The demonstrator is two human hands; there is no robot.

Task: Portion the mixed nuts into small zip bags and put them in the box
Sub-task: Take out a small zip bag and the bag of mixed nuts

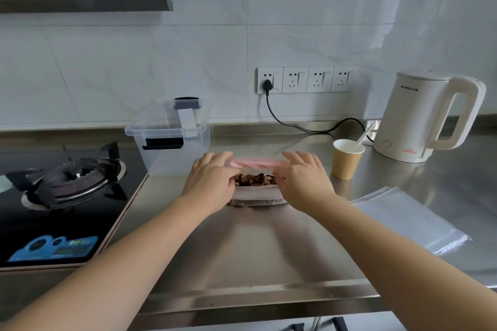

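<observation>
A clear bag of mixed nuts [255,179] with a pink zip strip along its top lies on the steel counter [255,244]. My left hand [212,180] grips the bag's left end. My right hand [304,179] grips its right end, fingers over the pink strip. A clear plastic box [172,140] with a lid and dark latches stands just behind and left of the bag. A stack of empty clear zip bags [408,219] lies flat to the right.
A gas hob [67,183] fills the left side. A brown paper cup [347,158] with a white spoon stands right of the bag, a white kettle [425,118] behind it. A black cable [295,123] runs from the wall sockets.
</observation>
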